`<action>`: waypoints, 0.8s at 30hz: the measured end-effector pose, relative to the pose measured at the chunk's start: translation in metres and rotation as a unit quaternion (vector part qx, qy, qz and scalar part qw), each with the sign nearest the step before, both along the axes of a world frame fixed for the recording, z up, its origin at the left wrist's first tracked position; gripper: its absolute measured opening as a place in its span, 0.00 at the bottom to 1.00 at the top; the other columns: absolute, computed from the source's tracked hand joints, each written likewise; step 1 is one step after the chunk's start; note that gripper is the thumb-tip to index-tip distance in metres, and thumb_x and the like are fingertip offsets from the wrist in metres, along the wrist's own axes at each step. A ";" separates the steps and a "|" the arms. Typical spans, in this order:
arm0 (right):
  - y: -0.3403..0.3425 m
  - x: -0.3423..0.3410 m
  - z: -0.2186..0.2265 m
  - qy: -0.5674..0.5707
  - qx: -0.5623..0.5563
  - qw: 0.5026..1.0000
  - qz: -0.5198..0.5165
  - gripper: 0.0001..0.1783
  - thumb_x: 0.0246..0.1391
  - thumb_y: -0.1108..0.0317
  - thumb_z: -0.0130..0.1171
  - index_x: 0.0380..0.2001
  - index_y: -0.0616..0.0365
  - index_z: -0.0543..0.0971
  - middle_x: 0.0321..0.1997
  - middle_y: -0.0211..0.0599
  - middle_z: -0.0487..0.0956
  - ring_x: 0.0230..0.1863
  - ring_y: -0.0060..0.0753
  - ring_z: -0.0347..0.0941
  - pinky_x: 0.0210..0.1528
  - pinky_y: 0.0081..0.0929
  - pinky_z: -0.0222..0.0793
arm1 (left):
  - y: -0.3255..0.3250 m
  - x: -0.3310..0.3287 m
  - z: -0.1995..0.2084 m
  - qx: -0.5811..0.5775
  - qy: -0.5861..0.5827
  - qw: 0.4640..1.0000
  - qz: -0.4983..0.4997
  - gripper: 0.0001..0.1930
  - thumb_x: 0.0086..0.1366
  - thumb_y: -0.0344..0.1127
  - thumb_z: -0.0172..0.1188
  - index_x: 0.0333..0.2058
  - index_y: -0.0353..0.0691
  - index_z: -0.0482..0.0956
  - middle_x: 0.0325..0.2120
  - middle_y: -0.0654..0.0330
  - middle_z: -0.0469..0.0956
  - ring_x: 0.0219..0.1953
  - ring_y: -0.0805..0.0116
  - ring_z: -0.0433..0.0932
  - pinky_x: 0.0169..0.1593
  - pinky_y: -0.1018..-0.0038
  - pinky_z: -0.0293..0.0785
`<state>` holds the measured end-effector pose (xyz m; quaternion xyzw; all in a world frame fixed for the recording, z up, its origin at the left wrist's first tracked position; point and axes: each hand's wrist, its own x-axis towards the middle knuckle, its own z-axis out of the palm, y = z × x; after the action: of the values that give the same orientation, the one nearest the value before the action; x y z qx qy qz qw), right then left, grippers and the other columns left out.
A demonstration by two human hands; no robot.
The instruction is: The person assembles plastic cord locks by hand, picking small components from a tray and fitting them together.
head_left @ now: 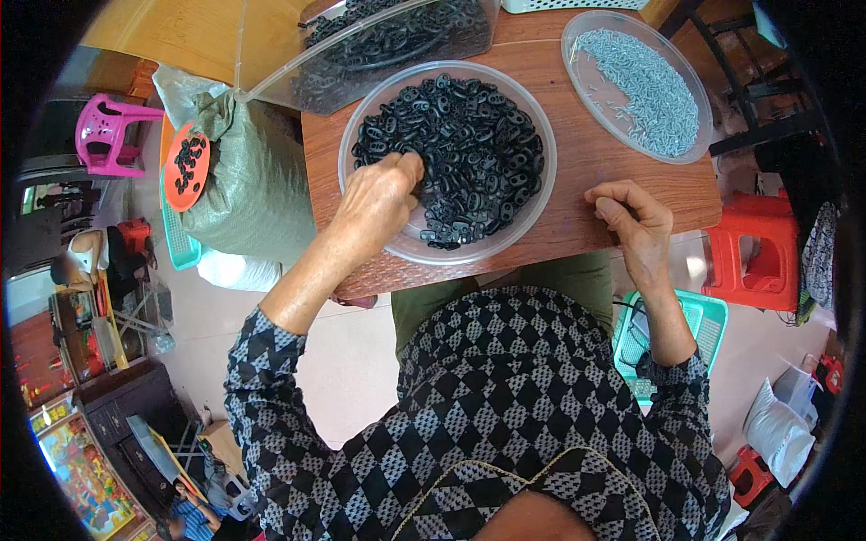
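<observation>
A round clear plastic tub [548, 180] on the table holds a heap of small black plastic pieces [465, 149], oval with holes in them. My left hand [383, 191] reaches over the tub's left rim, its fingers curled closed against the heap; whatever they grip is hidden. To the right of the tub, my right hand [639, 225] hovers by the table's near edge with thumb and forefinger bent toward each other. Anything between those fingertips is too small to make out. Farther right lies a shallow round tray [603, 122] with many small silvery screw-like pins [645, 86].
Behind the tub stands a clear bin [397, 54] with more black pieces. Left of the wooden table [577, 230] are a stuffed green sack [262, 171] and an orange dish [203, 171]. A red stool [753, 252] and green basket [717, 316] stand at right. People sit far left.
</observation>
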<state>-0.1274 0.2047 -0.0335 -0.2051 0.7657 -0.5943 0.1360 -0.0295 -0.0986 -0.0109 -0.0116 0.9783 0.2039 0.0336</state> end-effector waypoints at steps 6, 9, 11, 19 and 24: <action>0.003 0.000 0.002 -0.011 0.013 1.000 -0.009 0.06 0.54 0.75 0.55 0.34 0.62 0.80 0.30 0.24 0.77 0.26 0.10 0.64 0.27 0.10 0.59 | 0.003 -0.019 -0.006 0.386 0.052 0.912 0.131 0.14 0.52 0.16 0.59 0.38 0.36 0.75 0.31 0.64 0.76 0.34 0.78 0.75 0.38 0.81 0.73; 0.007 -0.001 -0.003 -0.015 0.001 1.000 -0.021 0.06 0.54 0.75 0.55 0.34 0.62 0.80 0.29 0.24 0.77 0.26 0.10 0.64 0.26 0.10 0.59 | -0.003 -0.008 0.016 0.278 0.085 0.943 0.159 0.12 0.52 0.19 0.60 0.37 0.35 0.76 0.30 0.59 0.79 0.33 0.75 0.77 0.38 0.78 0.74; 0.009 -0.001 -0.005 -0.032 -0.008 0.999 -0.030 0.06 0.54 0.75 0.55 0.34 0.62 0.80 0.29 0.24 0.77 0.26 0.10 0.64 0.26 0.10 0.58 | -0.003 0.003 0.026 0.047 0.072 0.996 0.033 0.11 0.49 0.23 0.63 0.34 0.33 0.77 0.26 0.52 0.79 0.31 0.66 0.79 0.36 0.72 0.74; 0.003 0.001 0.003 -0.001 0.006 1.000 -0.006 0.06 0.54 0.76 0.54 0.34 0.63 0.80 0.30 0.25 0.76 0.28 0.11 0.65 0.28 0.10 0.59 | 0.013 0.012 0.010 -0.086 -0.051 0.994 -0.042 0.12 0.45 0.28 0.65 0.29 0.33 0.74 0.23 0.49 0.76 0.30 0.52 0.77 0.34 0.61 0.72; 0.004 0.002 0.008 -0.006 -0.008 1.000 -0.008 0.06 0.53 0.77 0.55 0.33 0.65 0.79 0.31 0.28 0.77 0.32 0.16 0.68 0.34 0.13 0.63 | 0.009 0.010 0.002 -0.017 0.021 1.000 -0.007 0.11 0.48 0.24 0.62 0.33 0.33 0.75 0.25 0.50 0.77 0.32 0.53 0.78 0.34 0.62 0.71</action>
<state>-0.1250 0.2085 -0.0260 -0.1965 0.7613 -0.6030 0.1346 -0.0195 -0.0899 -0.0092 -0.0012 0.9823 0.1870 0.0140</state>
